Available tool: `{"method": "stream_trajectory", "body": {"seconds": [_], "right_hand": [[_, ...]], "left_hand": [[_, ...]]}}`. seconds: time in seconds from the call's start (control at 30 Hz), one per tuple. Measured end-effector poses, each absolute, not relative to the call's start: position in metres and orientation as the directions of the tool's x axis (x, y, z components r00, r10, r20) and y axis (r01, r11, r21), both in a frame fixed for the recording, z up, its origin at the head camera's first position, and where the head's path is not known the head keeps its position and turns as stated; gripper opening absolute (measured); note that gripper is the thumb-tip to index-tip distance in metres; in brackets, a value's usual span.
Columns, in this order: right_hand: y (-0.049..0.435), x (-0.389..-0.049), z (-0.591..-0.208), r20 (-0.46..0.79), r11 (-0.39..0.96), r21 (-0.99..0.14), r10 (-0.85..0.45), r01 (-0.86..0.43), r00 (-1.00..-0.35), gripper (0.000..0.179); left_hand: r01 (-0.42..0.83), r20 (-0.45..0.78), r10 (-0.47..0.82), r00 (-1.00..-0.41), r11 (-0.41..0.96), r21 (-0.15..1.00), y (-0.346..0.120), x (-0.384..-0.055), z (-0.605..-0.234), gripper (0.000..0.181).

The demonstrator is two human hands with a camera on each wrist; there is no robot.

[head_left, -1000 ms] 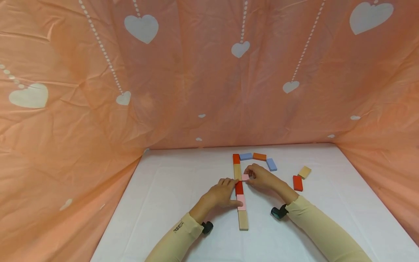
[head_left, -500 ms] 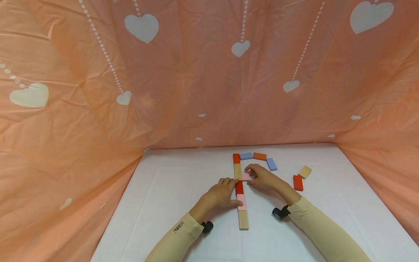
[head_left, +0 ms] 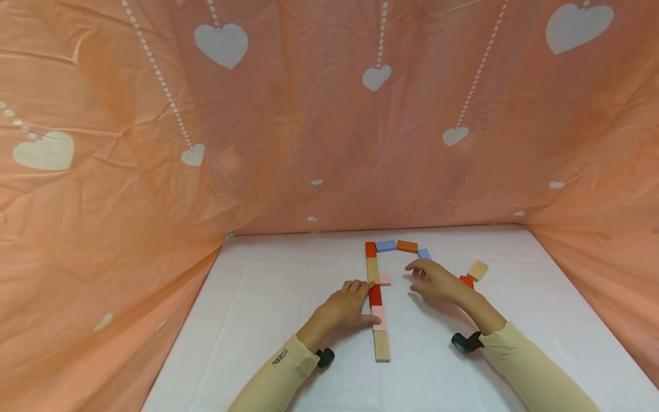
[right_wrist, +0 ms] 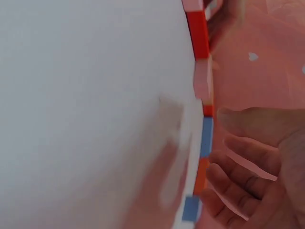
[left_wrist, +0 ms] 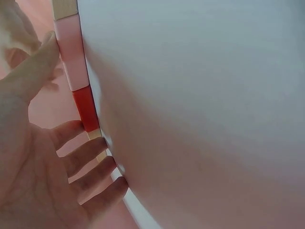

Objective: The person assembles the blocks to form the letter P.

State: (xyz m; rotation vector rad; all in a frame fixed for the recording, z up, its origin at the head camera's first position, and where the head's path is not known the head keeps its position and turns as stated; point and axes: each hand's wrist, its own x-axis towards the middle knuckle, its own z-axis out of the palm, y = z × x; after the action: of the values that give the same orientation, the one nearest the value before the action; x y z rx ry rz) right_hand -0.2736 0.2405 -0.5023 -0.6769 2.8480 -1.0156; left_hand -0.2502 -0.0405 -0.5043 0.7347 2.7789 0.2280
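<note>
A straight column of flat blocks runs up the table: a red block (head_left: 370,249) on top, a wooden one (head_left: 372,270), a red one (head_left: 375,295), a pink one (head_left: 378,318) and a wooden one (head_left: 381,346). My left hand (head_left: 346,304) rests against it, fingertips by the lower red block and thumb on the pink block. A second pink block (head_left: 384,279) lies against the column's right side. To its right my right hand (head_left: 435,281) hovers with loosely bent fingers, holding nothing. In the right wrist view its thumb and fingers (right_wrist: 233,186) stand apart.
From the column's top an arc leads right: a blue block (head_left: 386,246), an orange block (head_left: 407,246) and another blue block (head_left: 424,254), partly behind my right hand. Farther right lie a loose wooden block (head_left: 477,270) and a partly hidden red block (head_left: 467,281). A peach curtain (head_left: 319,143) hangs behind the table.
My right hand has let go of the small pink block beside the column and moved right, now overlapping the blue block and loose red block. My left hand stays put.
</note>
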Motion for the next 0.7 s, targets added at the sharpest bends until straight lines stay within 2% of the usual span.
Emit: {"method": "stream_trajectory", "body": {"seconds": [0.3,0.7], "right_hand": [[0.279,-0.255,-0.492,0.183,0.689,-0.584,-0.403,-0.429,-0.897,0.040],[0.317,-0.238,-0.494,0.128,0.769,-0.556,-0.295,-0.315,-0.947,0.043]], "left_hand": [[0.464,-0.202,0.509,-0.837,0.854,0.234,-0.041,-0.249,-0.504,0.098],[0.479,-0.199,0.517,-0.832,0.852,0.213,-0.041,-0.250,-0.505,0.098]]}}
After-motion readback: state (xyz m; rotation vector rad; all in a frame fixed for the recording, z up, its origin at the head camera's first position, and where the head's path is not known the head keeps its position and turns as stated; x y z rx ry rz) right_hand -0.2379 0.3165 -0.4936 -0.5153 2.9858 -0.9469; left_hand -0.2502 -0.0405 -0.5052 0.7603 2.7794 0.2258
